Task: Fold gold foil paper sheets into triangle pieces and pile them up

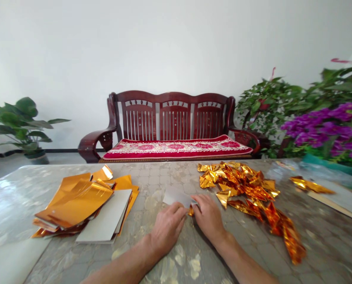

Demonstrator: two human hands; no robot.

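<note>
Between my hands is a sheet of foil paper (pixel 176 197), its pale grey back facing up and a bit of gold showing at the near edge. My left hand (pixel 168 225) pinches the sheet's near edge. My right hand (pixel 206 216) closes over its right end, where the paper is curled or folded; the fingertips are partly hidden. To the left lies a loose stack of gold foil sheets (pixel 78 201), with a pale-backed sheet (pixel 106 217) on its right side. On the right, a heap of folded gold foil pieces (pixel 244 181) trails toward the near side.
The patterned table (pixel 152 177) carries clear plastic wrapping (pixel 285 167), another folded foil piece (pixel 310 184) and a pale board (pixel 338 199) at right. Purple flowers (pixel 326 130) rise beyond them. Behind the table stands a wooden bench (pixel 174 118); a potted plant (pixel 25 122) is at left.
</note>
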